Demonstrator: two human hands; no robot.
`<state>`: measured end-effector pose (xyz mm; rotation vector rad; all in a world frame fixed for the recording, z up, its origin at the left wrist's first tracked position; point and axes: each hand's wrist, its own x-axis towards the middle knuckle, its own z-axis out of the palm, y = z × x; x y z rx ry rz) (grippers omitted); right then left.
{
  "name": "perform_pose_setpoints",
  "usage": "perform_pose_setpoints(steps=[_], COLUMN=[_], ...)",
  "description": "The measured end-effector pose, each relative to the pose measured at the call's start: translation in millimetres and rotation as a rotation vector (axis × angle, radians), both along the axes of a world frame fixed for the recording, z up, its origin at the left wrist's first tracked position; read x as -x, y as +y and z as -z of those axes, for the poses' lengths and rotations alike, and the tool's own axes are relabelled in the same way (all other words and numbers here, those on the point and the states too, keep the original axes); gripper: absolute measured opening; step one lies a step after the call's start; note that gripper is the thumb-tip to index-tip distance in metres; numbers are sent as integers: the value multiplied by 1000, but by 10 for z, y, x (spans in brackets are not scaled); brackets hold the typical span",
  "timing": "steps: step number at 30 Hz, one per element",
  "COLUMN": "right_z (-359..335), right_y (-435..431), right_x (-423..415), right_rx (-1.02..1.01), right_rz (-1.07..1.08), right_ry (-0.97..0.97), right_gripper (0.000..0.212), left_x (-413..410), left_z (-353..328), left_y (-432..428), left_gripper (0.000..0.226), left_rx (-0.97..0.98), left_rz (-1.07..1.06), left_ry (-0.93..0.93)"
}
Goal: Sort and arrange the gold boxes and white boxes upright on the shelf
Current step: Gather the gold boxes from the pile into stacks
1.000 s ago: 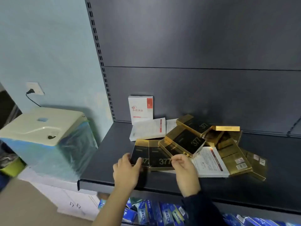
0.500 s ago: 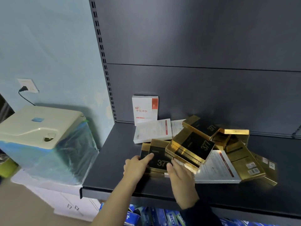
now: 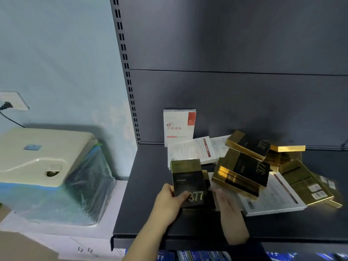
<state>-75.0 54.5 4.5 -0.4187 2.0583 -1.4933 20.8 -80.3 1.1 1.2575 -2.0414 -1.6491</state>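
My left hand (image 3: 169, 202) grips a gold-and-black box marked 377 (image 3: 188, 181) and tilts it up off the dark shelf (image 3: 143, 204). My right hand (image 3: 227, 206) is blurred just right of that box, fingers toward its right edge and a second gold box partly hidden behind it. A heap of gold boxes (image 3: 243, 172) lies to the right, some showing barcoded backs (image 3: 305, 183). One white box (image 3: 179, 127) stands upright against the back panel. Two others lie flat: one (image 3: 190, 151) behind the held box, one (image 3: 271, 198) under the gold heap.
A cream appliance wrapped in blue plastic (image 3: 47, 166) stands left of the shelf on white cartons. The slotted shelf upright (image 3: 130, 87) marks the left end. Blue packages (image 3: 197, 256) fill the shelf below. A wall socket with a plug (image 3: 11, 102) is at far left.
The two gold boxes that lay side by side have been brought together, and my left hand has raised the front one onto its end. The view has shifted left.
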Motion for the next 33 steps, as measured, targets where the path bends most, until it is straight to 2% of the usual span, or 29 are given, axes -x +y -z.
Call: perform_pose_setpoints(steps=[1,3,4,8,12,15,16,18,20,21,22,24,26,28,29,31,33], right_z=[-4,-15,-2,93,142,252,356,236,-37,-188,-357,-500,-521,-454,-406,-290,-261], right_y=[13,2,-16,-82,58,120,210,239,297,378,435,573,639,670,675,658,634], right_x=[-13,-43,-60,-78,-31,265,358,440,479,514,576,728,940,1157,1253,1424,1441], right_rx=[20,-9,-30,-172,-34,-15,79,121,163,207,249,223,31,-204,-283,-208,-127], right_rz=[-28,-73,-61,-37,-118,-258,-280,-293,-282,-204,-100,25,125,177,175,111,70], right_ry=[6,17,48,122,123,4,-37,-227,-295,-295,-217,110,369,504,458,201,38], right_gripper=[70,41,39,46,61,39,38,48,59,56,49,27,7,5,23,53,50], left_x=[-10,-16,-10,69,149,154,142,98,24,-22,-65,-129,-154,-138,-115,-57,6], left_z=[-8,-32,-41,-93,-117,-93,-83,-68,-49,-38,-27,8,29,45,56,74,74], left_y=[2,17,30,117,182,176,162,117,51,12,-21,-67,-56,-1,28,89,132], left_gripper=[25,26,28,27,30,38,39,37,32,30,28,25,22,20,21,21,19], left_rx=[-9,-14,-8,-9,-119,-331,-363,-402,-448,-449,-437,-406,-382,-382,-389,-400,-392], left_rz=[-5,-8,-6,0,-23,-83,-88,-102,-153,-181,-206,-243,-269,-282,-290,-309,-343], left_ry=[5,8,6,28,95,238,264,309,371,389,394,401,422,450,460,468,471])
